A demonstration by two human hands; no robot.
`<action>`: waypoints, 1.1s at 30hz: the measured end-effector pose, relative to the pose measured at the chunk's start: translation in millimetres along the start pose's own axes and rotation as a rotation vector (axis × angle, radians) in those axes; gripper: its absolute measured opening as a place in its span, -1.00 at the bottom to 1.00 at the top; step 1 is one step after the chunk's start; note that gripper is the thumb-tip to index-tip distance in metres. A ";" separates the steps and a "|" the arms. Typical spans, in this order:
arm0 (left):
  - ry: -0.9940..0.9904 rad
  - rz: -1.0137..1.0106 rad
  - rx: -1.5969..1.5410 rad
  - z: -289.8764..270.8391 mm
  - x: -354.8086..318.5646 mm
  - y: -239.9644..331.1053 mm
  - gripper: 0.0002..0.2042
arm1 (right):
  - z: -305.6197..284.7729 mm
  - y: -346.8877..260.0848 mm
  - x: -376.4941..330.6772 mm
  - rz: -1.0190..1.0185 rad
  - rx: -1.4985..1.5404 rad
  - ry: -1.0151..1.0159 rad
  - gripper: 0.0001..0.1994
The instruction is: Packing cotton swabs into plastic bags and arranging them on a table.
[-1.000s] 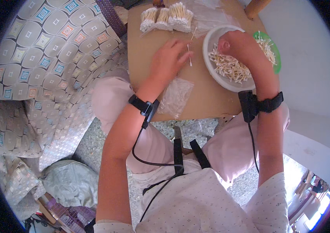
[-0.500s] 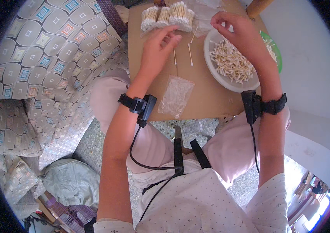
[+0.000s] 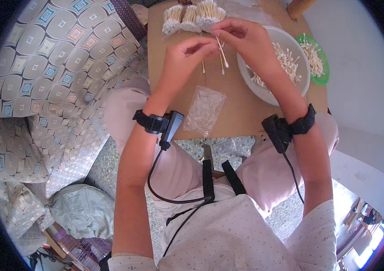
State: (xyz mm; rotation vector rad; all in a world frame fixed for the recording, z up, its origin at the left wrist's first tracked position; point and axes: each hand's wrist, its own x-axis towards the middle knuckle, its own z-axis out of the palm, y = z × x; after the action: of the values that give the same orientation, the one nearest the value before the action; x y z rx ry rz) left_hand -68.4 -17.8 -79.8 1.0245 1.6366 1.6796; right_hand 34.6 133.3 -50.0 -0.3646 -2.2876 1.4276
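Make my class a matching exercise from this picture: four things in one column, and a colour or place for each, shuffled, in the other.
Things
1. Large bowl
2. Small dish
3. Flat bag
4. Swab bundles

Colours and places
A. See-through, by the near edge of the tabletop
B. Side by side, toward the tabletop's far side
C. Green, holding loose swabs
D. White, partly hidden by an arm

Pairs: 1-D, 2-C, 3-A, 4-B
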 end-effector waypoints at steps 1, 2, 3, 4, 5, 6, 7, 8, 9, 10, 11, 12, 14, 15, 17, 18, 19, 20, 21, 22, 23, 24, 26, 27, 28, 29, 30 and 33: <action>0.002 -0.001 0.001 -0.7 0.3 -0.6 -0.74 | 2.1 0.9 0.2 -0.001 0.001 -0.001 -0.80; -0.030 -0.021 -0.029 -0.6 1.0 -2.0 -0.75 | 3.7 0.6 0.0 0.009 0.038 0.009 -0.79; -0.061 -0.041 -0.059 -0.8 1.3 -3.2 -0.75 | 5.4 0.1 -0.1 0.018 0.076 0.020 -0.79; -0.059 -0.040 -0.058 -1.6 1.2 -4.1 -0.75 | 8.0 -0.1 -0.4 0.016 0.076 0.018 -0.79; -0.060 -0.042 -0.019 -1.6 1.1 -2.9 -0.75 | 11.4 0.6 -1.2 -0.023 0.058 0.097 -0.80; -0.060 -0.044 0.021 -1.5 1.0 -1.8 -0.75 | 13.5 1.1 -1.8 -0.062 0.040 0.176 -0.81; -0.059 -0.046 0.018 -0.9 0.5 -0.7 -0.75 | 13.0 1.5 -2.2 -0.059 0.039 0.175 -0.81; -0.044 -0.032 0.019 0.1 -0.7 2.1 -0.75 | 11.3 -0.9 -2.3 -0.052 0.003 0.182 -0.81; -0.029 -0.019 0.020 1.2 -1.5 3.8 -0.75 | 10.9 -2.4 -2.2 -0.044 -0.033 0.189 -0.80; -0.027 -0.020 0.021 2.6 -1.3 2.3 -0.75 | 12.9 -1.0 -2.4 -0.044 -0.031 0.188 -0.80; -0.039 -0.011 -0.010 3.5 -0.2 -1.3 -0.74 | 15.4 -0.8 -2.3 -0.017 0.116 0.171 -0.80; -0.051 -0.002 -0.041 3.1 0.7 -4.6 -0.73 | 17.3 -0.7 -1.9 0.011 0.263 0.152 -0.79; -0.093 -0.031 0.036 -4.2 2.7 -8.8 -0.75 | 18.3 -3.5 -3.0 0.030 0.301 0.133 -0.80; -0.137 -0.062 0.112 -7.0 3.2 -10.3 -0.77 | 18.9 -5.2 -3.0 0.051 0.337 0.116 -0.81; -0.126 -0.034 0.039 -7.2 2.1 -12.5 -0.77 | 18.5 -3.6 -0.2 0.003 0.275 0.131 -0.82; -0.117 -0.006 -0.034 -6.7 2.1 -12.7 -0.76 | 17.4 -2.7 0.5 -0.045 0.213 0.149 -0.83; -0.117 -0.005 -0.035 -6.6 2.7 -12.8 -0.76 | 14.1 -2.0 0.3 -0.045 0.211 0.149 -0.83; -0.015 -0.011 0.008 -8.1 1.8 -13.7 -0.76 | 11.0 -6.4 0.1 -0.098 -0.079 0.138 -0.85; 0.087 -0.017 0.050 -9.7 1.2 -14.7 -0.75 | 8.8 -8.2 -0.3 -0.151 -0.370 0.125 -0.86; 0.090 -0.018 0.051 -13.7 3.4 -15.3 -0.75 | 7.3 -6.0 -0.2 -0.152 -0.369 0.122 -0.86; 0.125 -0.025 0.024 -18.8 8.1 -15.0 -0.74 | 4.2 -3.2 -0.3 -0.261 -0.767 0.133 -0.86; 0.161 -0.032 -0.003 -21.9 10.2 -15.2 -0.73 | 2.2 -0.9 -1.1 -0.369 -1.166 0.140 -0.86; 0.206 -0.038 -0.005 -22.3 8.8 -17.8 -0.71 | 3.1 4.9 -4.2 -0.359 -1.239 0.066 -0.85; 0.249 -0.044 -0.007 -22.5 8.5 -19.1 -0.70 | 5.5 8.0 -4.4 -0.348 -1.311 -0.008 -0.85; 0.253 -0.041 -0.004 -22.8 9.3 -20.3 -0.70 | 8.7 11.3 -2.0 -0.353 -1.309 -0.007 -0.85; 0.258 0.030 0.102 -23.0 10.5 -21.5 -0.70 | 12.7 12.7 1.9 -0.317 -1.350 -0.108 -0.85; 0.263 0.100 0.208 -23.5 11.3 -22.6 -0.71 | 16.0 13.9 4.7 -0.281 -1.389 -0.210 -0.86; 0.307 0.157 0.293 -21.3 12.4 -21.6 -0.80 | 22.2 14.7 6.1 -0.214 -1.425 -0.275 -0.86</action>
State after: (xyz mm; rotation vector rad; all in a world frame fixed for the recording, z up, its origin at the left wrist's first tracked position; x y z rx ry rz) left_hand -95.2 -17.4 -98.7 1.0981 2.0977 1.8056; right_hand 18.6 124.8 -70.6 -0.2743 -3.0574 -0.4890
